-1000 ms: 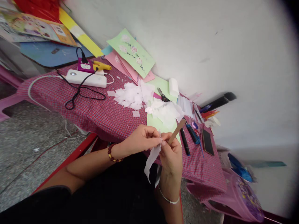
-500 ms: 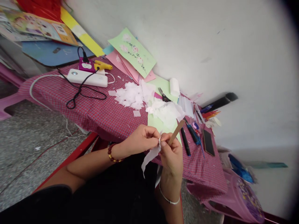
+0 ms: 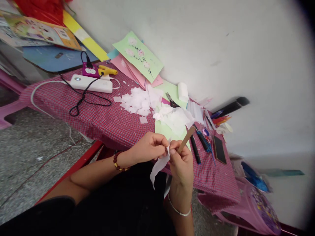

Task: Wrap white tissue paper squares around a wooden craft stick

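Just in front of my body, both hands meet around a thin strip of white tissue paper (image 3: 158, 167), whose loose end hangs down. My left hand (image 3: 150, 147), with a beaded bracelet on its wrist, pinches the strip from the left. From the other side my right hand (image 3: 181, 160) pinches the same strip, its thumb and fingertips pressed together. A flat wooden craft stick (image 3: 186, 139) slants up out of my right hand. Beyond the hands lie a crumpled heap of white tissue paper (image 3: 176, 118) and a pile of small torn pieces (image 3: 136, 101).
Scissors (image 3: 172, 101), a black marker (image 3: 195, 150) and a phone (image 3: 219, 150) lie on the checked tablecloth (image 3: 118, 127). A green floral card (image 3: 140, 55) rests on pink ones. A white power bank (image 3: 91, 83) trails cables at the left. The wall stands behind.
Almost nothing differs. The hanging end of the tissue strip has shifted slightly right, and the view has tilted a little. Both hands keep their pinch.
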### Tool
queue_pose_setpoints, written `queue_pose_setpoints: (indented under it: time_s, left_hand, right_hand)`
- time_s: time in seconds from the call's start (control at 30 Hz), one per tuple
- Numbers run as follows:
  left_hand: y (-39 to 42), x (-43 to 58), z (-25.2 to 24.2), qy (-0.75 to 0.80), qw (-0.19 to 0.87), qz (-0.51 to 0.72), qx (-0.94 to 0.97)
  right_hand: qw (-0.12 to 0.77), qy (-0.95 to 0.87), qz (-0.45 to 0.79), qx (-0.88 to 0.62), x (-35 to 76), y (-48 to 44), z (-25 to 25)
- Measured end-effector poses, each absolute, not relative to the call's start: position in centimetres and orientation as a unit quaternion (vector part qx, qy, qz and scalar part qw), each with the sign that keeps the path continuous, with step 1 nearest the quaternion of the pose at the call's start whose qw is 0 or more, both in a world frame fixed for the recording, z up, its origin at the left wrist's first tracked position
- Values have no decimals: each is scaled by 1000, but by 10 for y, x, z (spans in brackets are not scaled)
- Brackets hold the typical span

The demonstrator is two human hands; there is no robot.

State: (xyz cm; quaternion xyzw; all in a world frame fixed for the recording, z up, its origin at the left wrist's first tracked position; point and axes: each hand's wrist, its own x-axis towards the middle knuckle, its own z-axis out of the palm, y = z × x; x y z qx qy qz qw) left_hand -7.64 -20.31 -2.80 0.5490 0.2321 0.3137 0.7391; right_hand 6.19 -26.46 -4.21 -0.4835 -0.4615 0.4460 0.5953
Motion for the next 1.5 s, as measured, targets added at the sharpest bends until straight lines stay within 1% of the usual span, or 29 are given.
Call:
queue_pose_setpoints:
  time_s: [0.1, 0.2, 0.37, 0.43, 0.53, 0.6, 0.77, 0.9, 0.97, 1.03, 1.17, 1.23, 1.5]
  left_hand:
    - [-203, -77, -27, 225, 737, 307, 559]
    - [-202, -77, -28, 232, 707, 327, 582]
    - [-201, -79, -28, 208, 631, 341, 665]
    - [-201, -81, -27, 217, 601, 342, 689]
    - [-201, -84, -26, 234, 576, 348, 702]
    - [-200, -85, -26, 236, 566, 344, 711]
    - [-199, -89, -27, 215, 533, 314, 756]
    - [-198, -90, -27, 218, 465, 348, 784]
    - [-198, -91, -27, 234, 453, 363, 780]
    - [-197, -91, -26, 250, 479, 358, 762]
    - [-195, -92, -27, 220, 615, 321, 685]
    - [-194, -91, -28, 201, 656, 317, 655]
    - [-196, -88, -27, 233, 665, 303, 642]
  right_hand:
    - [598, -460, 446, -481, 62, -265, -44]
    - [594, -465, 444, -483, 62, -264, -45]
    - [620, -460, 373, -515, 67, -266, -39]
    - [596, -484, 360, -531, 69, -269, -34]
    - [524, -535, 378, -544, 71, -272, -29]
    - [500, -548, 393, -543, 71, -271, -28]
    - [497, -555, 415, -522, 73, -268, -30]
    - [479, -573, 428, -509, 71, -267, -34]
    - [482, -558, 440, -513, 69, -266, -36]
    - [491, -536, 450, -519, 66, -264, -37]
    - [511, -517, 453, -517, 65, -261, -39]
    - [515, -515, 455, -513, 65, -261, -39]
    - [508, -518, 447, -523, 67, -262, -38]
